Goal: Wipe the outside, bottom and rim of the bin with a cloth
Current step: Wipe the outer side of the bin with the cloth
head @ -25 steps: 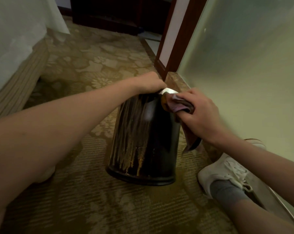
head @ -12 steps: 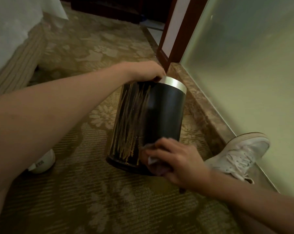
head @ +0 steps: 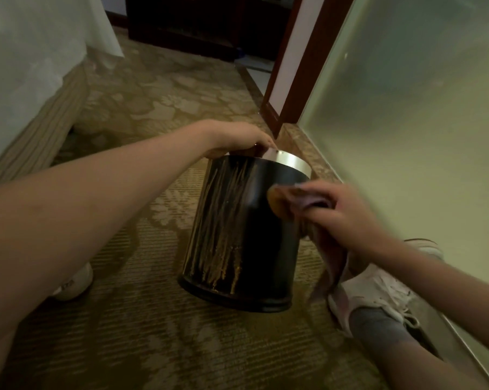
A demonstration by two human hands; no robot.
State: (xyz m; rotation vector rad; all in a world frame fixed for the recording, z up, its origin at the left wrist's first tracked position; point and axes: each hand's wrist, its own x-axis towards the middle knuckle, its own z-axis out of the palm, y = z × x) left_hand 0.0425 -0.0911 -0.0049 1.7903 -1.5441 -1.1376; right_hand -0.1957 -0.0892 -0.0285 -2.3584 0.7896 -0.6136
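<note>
The right hand (head: 341,218) clutches a crumpled pinkish cloth (head: 308,199) against the upper right wall of the near-upright black cylindrical bin (head: 246,235); the left hand (head: 237,137) grips its silver rim (head: 288,161).

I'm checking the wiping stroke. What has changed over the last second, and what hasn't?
The right hand, gripping the cloth, slid from the rim down the side of the bin to its base, then back up; the cloth now lies on the upper wall just below the metal rim. The left hand keeps holding the rim's far side; the bin stays on the carpet.
</note>
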